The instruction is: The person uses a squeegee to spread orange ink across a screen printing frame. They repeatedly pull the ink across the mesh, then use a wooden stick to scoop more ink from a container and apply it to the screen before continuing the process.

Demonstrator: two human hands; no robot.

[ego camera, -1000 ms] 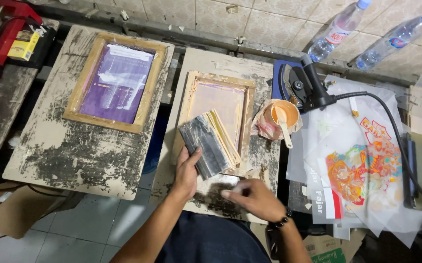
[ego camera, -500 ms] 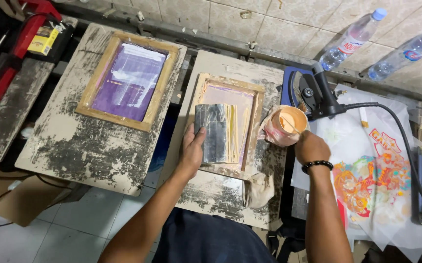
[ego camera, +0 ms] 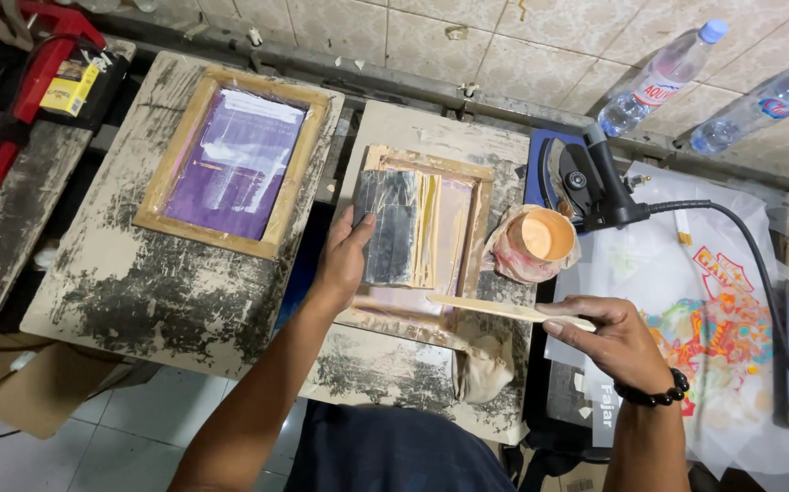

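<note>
My left hand [ego camera: 347, 258] grips the left edge of a dark squeegee block [ego camera: 392, 227] lying across a small wooden printing frame [ego camera: 426, 244] with a pinkish mesh. My right hand [ego camera: 615, 339] holds a flat wooden stick [ego camera: 495, 310] level over the frame's near right corner. A wrapped cup of peach-coloured paste [ego camera: 533, 239] stands just right of the frame. A black bead bracelet [ego camera: 657, 394] circles my right wrist.
A larger wooden frame with purple mesh [ego camera: 232, 161] lies on the worn board at left. Red tool [ego camera: 25, 82] at far left. Black heat gun [ego camera: 595, 187] with cable, printed transfer sheets [ego camera: 713, 319] and two plastic bottles [ego camera: 663, 77] at right. A rag [ego camera: 486, 364] lies near the front edge.
My right hand has left the paste cup and now holds the wooden stick over the frame. My left hand has straightened the squeegee on the mesh.
</note>
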